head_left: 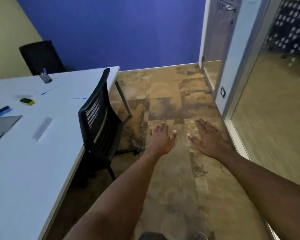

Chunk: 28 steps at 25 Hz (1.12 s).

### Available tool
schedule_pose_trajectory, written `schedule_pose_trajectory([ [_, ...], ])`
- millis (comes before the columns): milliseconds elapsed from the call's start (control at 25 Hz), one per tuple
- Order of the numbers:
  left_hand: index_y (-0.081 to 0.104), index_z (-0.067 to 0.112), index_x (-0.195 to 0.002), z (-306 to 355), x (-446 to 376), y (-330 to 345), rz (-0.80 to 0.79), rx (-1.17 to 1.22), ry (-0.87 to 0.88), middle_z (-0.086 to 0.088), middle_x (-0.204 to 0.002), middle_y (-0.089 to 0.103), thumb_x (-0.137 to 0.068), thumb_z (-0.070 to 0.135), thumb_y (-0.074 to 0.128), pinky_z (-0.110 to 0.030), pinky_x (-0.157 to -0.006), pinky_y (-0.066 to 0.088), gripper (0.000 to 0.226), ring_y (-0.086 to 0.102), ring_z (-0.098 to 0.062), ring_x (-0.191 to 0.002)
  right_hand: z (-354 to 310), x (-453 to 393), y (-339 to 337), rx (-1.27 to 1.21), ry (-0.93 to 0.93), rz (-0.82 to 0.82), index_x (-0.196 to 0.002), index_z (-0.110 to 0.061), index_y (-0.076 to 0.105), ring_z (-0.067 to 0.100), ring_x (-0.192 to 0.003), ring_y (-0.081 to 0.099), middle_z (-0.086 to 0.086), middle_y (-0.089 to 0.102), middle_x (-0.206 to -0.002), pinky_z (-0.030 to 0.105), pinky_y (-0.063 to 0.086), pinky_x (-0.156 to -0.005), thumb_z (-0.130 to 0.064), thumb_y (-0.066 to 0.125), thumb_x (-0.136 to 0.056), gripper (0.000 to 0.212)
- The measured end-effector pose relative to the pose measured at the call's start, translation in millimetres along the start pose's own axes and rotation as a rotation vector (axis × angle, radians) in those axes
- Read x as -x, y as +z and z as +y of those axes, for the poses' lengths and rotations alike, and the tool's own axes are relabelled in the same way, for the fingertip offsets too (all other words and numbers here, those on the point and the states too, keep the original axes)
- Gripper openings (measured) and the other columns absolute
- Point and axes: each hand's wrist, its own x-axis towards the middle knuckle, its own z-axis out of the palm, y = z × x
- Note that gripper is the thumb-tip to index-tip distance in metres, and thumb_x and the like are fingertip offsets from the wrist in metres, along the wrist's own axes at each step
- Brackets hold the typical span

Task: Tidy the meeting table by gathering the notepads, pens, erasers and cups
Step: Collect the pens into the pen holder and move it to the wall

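Both your hands, left hand [160,139] and right hand [210,138], hang over the floor beside the table [24,170], each grip spread apart and holding nothing. The gathering looks not yet begun: on the table, past the black chair [97,122], lie two blue pens [48,91], a yellow-and-black eraser [27,101], a dark marker [0,111], a grey notepad [2,122] and a pen cup [45,78] toward the far edge. Turn to the table, step round the chair, and collect the loose pens first, dropping them into the cup.

Dim, motion-blurred, warped edges
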Motion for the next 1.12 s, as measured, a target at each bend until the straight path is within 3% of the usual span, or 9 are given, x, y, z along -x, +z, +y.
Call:
schedule_pose_trajectory([
  [280, 0.030, 0.015, -0.151, 10, -97, -36, 0.025, 0.026, -0.230, -0.002, -0.161, 0.022, -0.100, 0.055, 0.021, -0.046, -0.121, 0.003, 0.066, 0.014, -0.022, -0.149, 13, -144, -1, -0.015, -0.228, -0.082, -0.154, -0.023, 0.010, 0.021, -0.149, 0.010, -0.001, 0.009, -0.163, 0.042, 0.011, -0.118, -0.073, 0.019, -0.086, 0.084],
  [440, 0.028, 0.013, -0.152, -7, -167, -45, 0.066, 0.026, -0.249, -0.004, -0.162, 0.020, -0.100, 0.055, 0.023, -0.047, -0.121, 0.003, 0.067, 0.012, -0.022, -0.150, 13, -236, 11, -0.014, -0.327, -0.101, -0.153, -0.027, 0.008, 0.020, -0.149, 0.010, -0.002, 0.008, -0.163, 0.041, 0.010, -0.118, -0.081, 0.007, -0.076, 0.094],
  [800, 0.028, 0.012, -0.152, -57, -402, -65, 0.040, -0.026, -0.262, -0.005, -0.162, 0.021, -0.099, 0.057, 0.023, -0.047, -0.121, 0.005, 0.070, 0.015, -0.023, -0.149, 36, -459, 19, 0.022, -0.351, -0.105, -0.153, -0.020, 0.014, 0.020, -0.149, 0.009, 0.002, 0.012, -0.163, 0.041, 0.009, -0.118, -0.071, 0.024, -0.090, 0.082],
  [1120, 0.032, 0.011, -0.150, -92, -594, -78, 0.074, -0.019, -0.274, -0.007, -0.160, 0.026, -0.099, 0.058, 0.022, -0.048, -0.119, 0.005, 0.070, 0.017, -0.024, -0.149, 55, -675, 42, 0.010, -0.397, -0.128, -0.153, -0.024, 0.008, 0.022, -0.149, 0.007, 0.001, 0.008, -0.163, 0.043, 0.008, -0.118, -0.082, 0.008, -0.081, 0.093],
])
